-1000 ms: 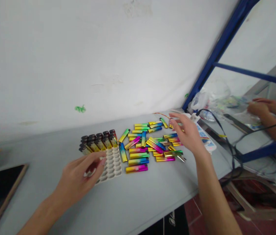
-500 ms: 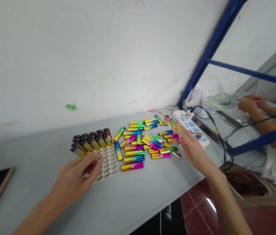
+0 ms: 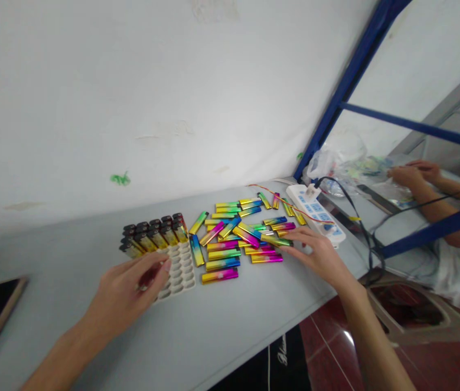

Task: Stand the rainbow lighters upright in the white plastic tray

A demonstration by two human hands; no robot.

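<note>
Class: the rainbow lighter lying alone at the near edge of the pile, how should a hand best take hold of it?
Probably pinch the rainbow lighter across its two long edges near the middle, coming from above. It lies flat on the table, apart from the pile, so both edges look free.

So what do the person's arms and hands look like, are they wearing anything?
No. The left hand and right hand are bare: no gloves, rings, watch or bracelets show. Both forearms are bare too, with no sleeves in view and no markings.
</note>
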